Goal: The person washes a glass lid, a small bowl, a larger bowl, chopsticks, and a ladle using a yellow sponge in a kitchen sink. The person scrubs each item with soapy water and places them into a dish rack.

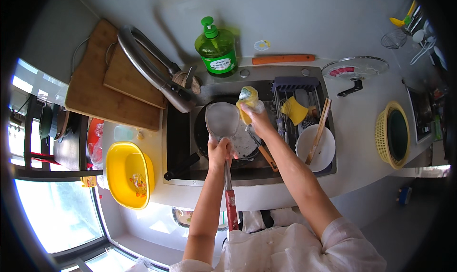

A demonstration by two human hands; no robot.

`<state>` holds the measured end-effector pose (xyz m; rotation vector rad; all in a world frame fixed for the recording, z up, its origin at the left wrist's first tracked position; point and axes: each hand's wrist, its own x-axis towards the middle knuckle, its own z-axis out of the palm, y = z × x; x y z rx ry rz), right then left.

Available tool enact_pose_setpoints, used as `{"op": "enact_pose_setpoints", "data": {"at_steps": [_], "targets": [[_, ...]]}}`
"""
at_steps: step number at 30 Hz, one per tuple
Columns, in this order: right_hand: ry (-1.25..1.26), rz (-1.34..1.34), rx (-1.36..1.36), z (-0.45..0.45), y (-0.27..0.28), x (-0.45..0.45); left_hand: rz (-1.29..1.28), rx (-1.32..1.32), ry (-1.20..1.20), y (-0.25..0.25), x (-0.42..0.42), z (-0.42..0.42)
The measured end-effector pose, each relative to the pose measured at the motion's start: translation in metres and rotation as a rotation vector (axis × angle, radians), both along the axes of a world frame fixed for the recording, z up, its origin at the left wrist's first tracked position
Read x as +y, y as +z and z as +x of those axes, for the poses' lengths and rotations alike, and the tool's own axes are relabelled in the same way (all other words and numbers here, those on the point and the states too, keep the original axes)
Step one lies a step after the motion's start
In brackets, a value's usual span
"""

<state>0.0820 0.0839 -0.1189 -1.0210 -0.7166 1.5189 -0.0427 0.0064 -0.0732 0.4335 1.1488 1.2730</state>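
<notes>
My left hand (218,151) grips the metal shaft of a wok spatula (222,120) near its broad blade. Its red handle (231,209) points back toward my body. A soapy yellow sponge (249,97) is in my right hand (256,118), just right of the blade. Beneath both hands, a black frying pan (201,143) with suds in it sits in the sink (180,129), its dark handle toward the lower left. A utensil with a wooden handle (267,157) leans across the pan's right side.
At the sink's right, a rack (296,84) holds utensils beside a white bowl (314,147) with chopsticks (319,129) across it. The faucet (153,64) arches at left, near cutting boards (107,93). Around stand a green soap bottle (217,52), a yellow basin (125,175) and a glass lid (357,70).
</notes>
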Motion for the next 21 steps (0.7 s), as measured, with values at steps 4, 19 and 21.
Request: {"op": "enact_pose_setpoints", "data": {"at_steps": [4,19,21], "targets": [[0.033,0.088,-0.292,0.009,0.017,-0.003,-0.034,-0.017,-0.03,-0.011,0.0,-0.002],[0.275,0.983,-1.139,-0.023,0.03,-0.036,-0.002,0.012,-0.058,-0.019,0.001,-0.002],[0.315,0.887,-1.179,-0.018,0.028,-0.042,0.006,0.054,-0.078,-0.014,-0.004,0.0]]}}
